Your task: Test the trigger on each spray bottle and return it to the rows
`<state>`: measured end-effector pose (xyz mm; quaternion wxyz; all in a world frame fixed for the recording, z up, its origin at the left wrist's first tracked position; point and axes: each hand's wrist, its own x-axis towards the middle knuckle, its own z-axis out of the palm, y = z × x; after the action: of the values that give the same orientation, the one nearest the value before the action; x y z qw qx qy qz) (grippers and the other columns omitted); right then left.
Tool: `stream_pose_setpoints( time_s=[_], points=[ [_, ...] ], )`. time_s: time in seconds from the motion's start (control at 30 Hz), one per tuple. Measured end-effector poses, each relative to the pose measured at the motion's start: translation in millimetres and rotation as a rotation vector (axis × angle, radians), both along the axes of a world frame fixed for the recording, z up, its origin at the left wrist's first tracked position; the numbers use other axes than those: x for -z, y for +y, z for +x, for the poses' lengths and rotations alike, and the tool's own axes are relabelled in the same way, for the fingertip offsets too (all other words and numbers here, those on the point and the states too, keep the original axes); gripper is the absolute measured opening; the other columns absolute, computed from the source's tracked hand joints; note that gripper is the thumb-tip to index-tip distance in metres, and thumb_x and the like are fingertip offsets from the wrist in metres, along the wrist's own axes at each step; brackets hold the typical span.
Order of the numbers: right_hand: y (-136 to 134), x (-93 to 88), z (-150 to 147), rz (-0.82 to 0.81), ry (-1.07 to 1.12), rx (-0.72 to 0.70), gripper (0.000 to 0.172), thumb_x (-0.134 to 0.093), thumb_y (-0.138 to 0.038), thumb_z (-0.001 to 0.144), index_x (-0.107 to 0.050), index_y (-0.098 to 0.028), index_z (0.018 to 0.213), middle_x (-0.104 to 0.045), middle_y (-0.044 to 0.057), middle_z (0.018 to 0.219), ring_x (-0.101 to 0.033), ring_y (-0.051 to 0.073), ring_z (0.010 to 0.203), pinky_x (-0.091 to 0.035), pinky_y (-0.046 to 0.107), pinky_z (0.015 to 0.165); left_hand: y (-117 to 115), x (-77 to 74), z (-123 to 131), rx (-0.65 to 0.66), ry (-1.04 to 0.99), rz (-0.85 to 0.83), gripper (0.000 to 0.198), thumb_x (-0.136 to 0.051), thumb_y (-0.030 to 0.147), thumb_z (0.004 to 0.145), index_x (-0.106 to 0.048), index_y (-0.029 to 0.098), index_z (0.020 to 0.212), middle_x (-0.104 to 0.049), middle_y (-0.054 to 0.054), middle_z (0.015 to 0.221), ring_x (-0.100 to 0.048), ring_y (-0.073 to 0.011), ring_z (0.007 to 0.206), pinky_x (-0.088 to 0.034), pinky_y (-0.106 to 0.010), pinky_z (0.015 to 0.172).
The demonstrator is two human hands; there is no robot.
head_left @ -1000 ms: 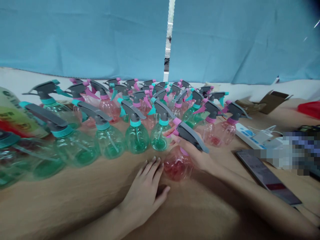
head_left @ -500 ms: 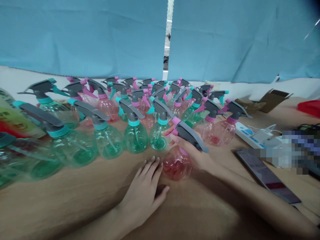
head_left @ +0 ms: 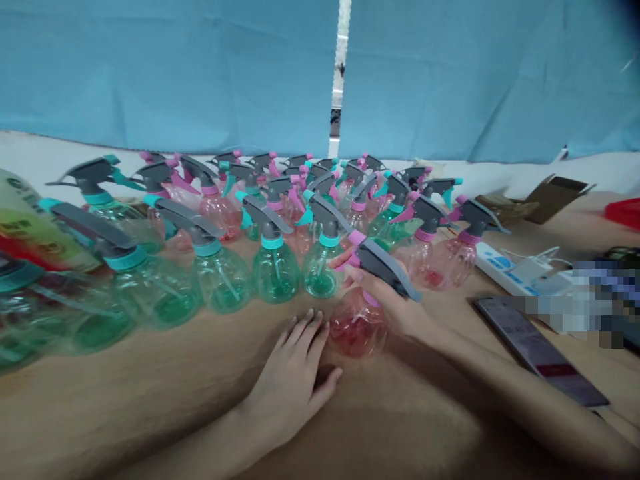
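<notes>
A round, clear pink spray bottle [head_left: 357, 328] stands on the table in front of me, with a grey and pink trigger head. My right hand [head_left: 385, 293] is wrapped round its neck, just under the head; the palm side of the grip is hidden. Flat on the wood lies my left hand [head_left: 295, 373], fingers stretched out, its fingertips close to the bottle's left side. Whether they touch it I cannot tell. Just behind stand green spray bottles with turquoise collars, the nearest being one green bottle [head_left: 320, 275] and another green bottle [head_left: 276, 273].
Several more pink and green spray bottles crowd the back of the wooden table [head_left: 200, 393]. To the right are a phone [head_left: 537, 347], a white power strip [head_left: 505, 267] and an open cardboard box [head_left: 555, 200]. A blue cloth [head_left: 200, 73] hangs behind.
The whole view has shifted slightly, so everything appears a little further right. Both hands keep their places, and the right one still grips the pink spray bottle.
</notes>
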<state>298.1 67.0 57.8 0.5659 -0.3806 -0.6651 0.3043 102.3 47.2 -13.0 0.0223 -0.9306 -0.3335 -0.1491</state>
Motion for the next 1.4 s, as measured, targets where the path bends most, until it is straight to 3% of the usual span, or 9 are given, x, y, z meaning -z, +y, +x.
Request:
stream_pose_setpoints(
  time_s=[0.33,0.7,1.4],
  points=[
    [0.8,-0.8,-0.5,0.002,-0.012,-0.001,0.011,-0.059,-0.034,0.087,-0.062,-0.024,0.09,-0.059,-0.002,0.079,-0.053,0.013,0.072,-0.044,0.027,0.07,0.0,-1.7,0.6,-0.01,0.03,-0.011,0.052,-0.048,0.04,0.091,-0.048,0.006,0.13,-0.048,-0.018,0.138,-0.042,-0.0316,0.129,-0.038,-0.048,0.102],
    [-4.7,-11.3,0.9,0.037,-0.108,0.057,0.016,-0.057,-0.039,0.086,-0.055,-0.026,0.077,-0.046,-0.003,0.068,-0.046,0.013,0.062,-0.039,0.027,0.058,0.4,-1.0,0.7,-0.008,0.033,0.012,0.052,-0.05,0.04,0.09,-0.049,0.006,0.13,-0.049,-0.018,0.137,-0.044,-0.0314,0.127,-0.039,-0.048,0.102],
    [-4.6,-8.3,4.9,0.017,-0.079,0.044,0.025,-0.054,-0.04,0.088,-0.053,-0.023,0.069,-0.043,-0.003,0.064,-0.039,0.011,0.057,-0.035,0.026,0.052,0.1,-1.7,0.0,-0.005,0.013,-0.015,0.051,-0.048,0.04,0.091,-0.047,0.009,0.132,-0.048,-0.017,0.139,-0.042,-0.0301,0.129,-0.036,-0.048,0.103]
  ],
)
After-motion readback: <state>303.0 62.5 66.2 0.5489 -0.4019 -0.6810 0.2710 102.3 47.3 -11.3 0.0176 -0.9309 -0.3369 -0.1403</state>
